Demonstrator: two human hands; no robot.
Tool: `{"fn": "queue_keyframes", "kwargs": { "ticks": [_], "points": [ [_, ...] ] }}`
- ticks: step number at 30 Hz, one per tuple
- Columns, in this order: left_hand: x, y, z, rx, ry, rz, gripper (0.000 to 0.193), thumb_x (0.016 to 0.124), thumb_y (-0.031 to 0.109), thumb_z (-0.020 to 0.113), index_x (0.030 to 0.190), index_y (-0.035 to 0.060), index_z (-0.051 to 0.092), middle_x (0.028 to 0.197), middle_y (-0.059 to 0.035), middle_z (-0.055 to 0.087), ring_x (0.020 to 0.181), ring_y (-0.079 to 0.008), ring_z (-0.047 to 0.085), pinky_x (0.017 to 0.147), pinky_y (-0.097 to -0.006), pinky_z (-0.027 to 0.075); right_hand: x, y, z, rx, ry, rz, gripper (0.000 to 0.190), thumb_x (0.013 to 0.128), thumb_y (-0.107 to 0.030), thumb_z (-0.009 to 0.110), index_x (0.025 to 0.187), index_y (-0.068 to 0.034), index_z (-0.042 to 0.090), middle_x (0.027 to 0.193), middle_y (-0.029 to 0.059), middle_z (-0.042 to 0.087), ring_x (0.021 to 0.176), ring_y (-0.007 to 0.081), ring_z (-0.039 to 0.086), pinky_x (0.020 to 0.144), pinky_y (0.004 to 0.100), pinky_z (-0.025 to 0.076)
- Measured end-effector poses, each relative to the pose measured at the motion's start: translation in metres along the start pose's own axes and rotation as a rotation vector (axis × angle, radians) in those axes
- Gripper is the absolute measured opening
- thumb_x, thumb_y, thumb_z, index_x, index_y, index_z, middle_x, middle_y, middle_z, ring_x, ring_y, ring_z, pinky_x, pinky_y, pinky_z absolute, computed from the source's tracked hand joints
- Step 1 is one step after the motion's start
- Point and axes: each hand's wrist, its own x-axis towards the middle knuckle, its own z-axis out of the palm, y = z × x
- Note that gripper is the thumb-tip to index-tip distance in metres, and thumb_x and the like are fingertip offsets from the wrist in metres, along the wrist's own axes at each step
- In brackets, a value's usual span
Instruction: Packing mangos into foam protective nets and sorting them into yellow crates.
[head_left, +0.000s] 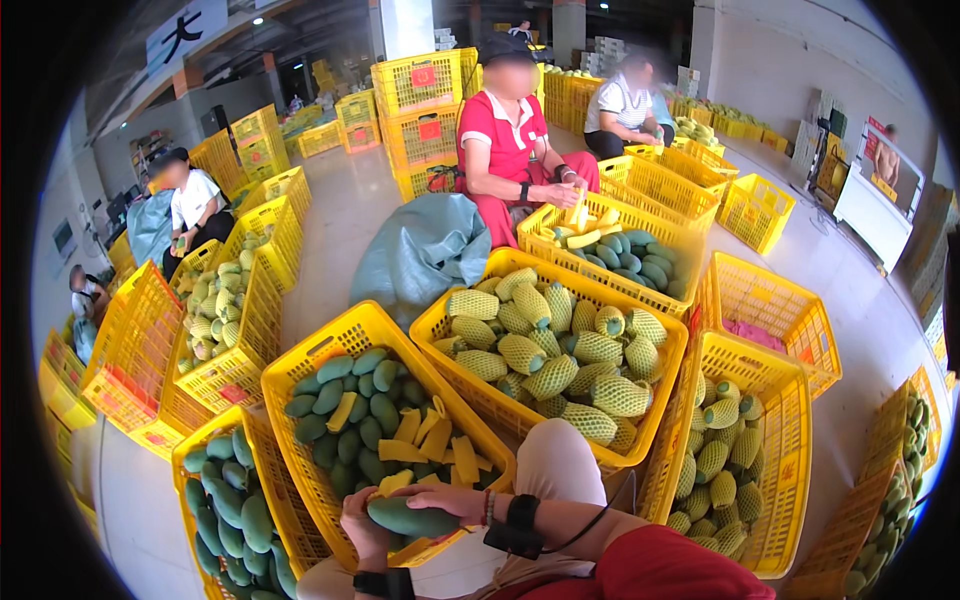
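Note:
A green mango (412, 517) lies between my two hands at the near edge of a yellow plastic crate (289, 420). My right hand (450, 501) grips the mango from above and its right end. My left hand (365, 525) is at the mango's left end, with a yellow foam net sleeve (394, 482) at its fingers; how far the sleeve covers the fruit is partly hidden. Beneath and beyond them, the crate holds bare green mangoes (384, 412) and several flat yellow foam sleeves (435, 442).
Beyond is a crate of mangoes in foam nets (551, 375); another such crate (795, 465) stands right. Bare mangoes (236, 510) fill a crate at left. A blue-green sack (420, 247) rests on the floor. Across sits a co-worker in red (499, 150), holding a yellow sleeve.

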Motion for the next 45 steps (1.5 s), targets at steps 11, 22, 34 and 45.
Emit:
{"fn": "queue_keyframes", "kwargs": {
  "ticks": [11,22,34,45],
  "points": [
    [0.008,0.021,-0.028,-0.588,-0.251,-0.286,0.008,0.077,-0.002,0.061,0.085,-0.0003,0.061,0.077,-0.0022,0.06,0.064,-0.0062,0.053,0.057,-0.0199,0.044,0.004,-0.016,-0.009,-0.764,-0.061,-0.169,0.059,0.079,-0.025,0.06,0.131,-0.006,0.04,0.122,0.0089,0.05,0.108,0.0144,0.048,0.092,0.0284,0.039],
    [-0.026,0.045,0.016,-0.797,-0.083,-0.317,0.041,0.076,0.005,0.068,0.108,0.0014,0.044,0.106,-0.0112,0.053,0.092,-0.0167,0.052,0.078,-0.0298,0.045,0.03,0.006,0.027,-0.869,0.842,-0.805,0.031,0.085,-0.013,0.051,0.112,-0.002,0.042,0.113,0.0225,0.043,0.108,0.037,0.045,0.092,0.037,0.038],
    [-0.024,0.068,-0.002,-0.929,-0.229,-0.385,0.072,0.082,0.021,0.063,0.137,-0.0003,0.023,0.121,-0.0098,0.045,0.113,-0.0192,0.045,0.091,-0.0282,0.04,0.006,-0.057,0.024,-1.454,0.582,-0.884,0.015,0.072,-0.007,0.059,0.087,-0.009,0.056,0.086,0.0058,0.05,0.071,0.0264,0.057,0.058,0.0366,0.048],
    [0.042,0.116,0.058,-0.911,-0.226,-0.135,0.073,0.074,0.004,0.068,0.135,0.0038,0.028,0.129,-0.0113,0.042,0.115,-0.0224,0.046,0.096,-0.0352,0.038,-0.021,-0.104,-0.009,-0.739,0.541,-0.864,0.079,0.071,-0.02,0.07,0.134,0.002,0.028,0.122,0.0139,0.046,0.114,0.0203,0.044,0.095,0.0317,0.038]
  ]
}}
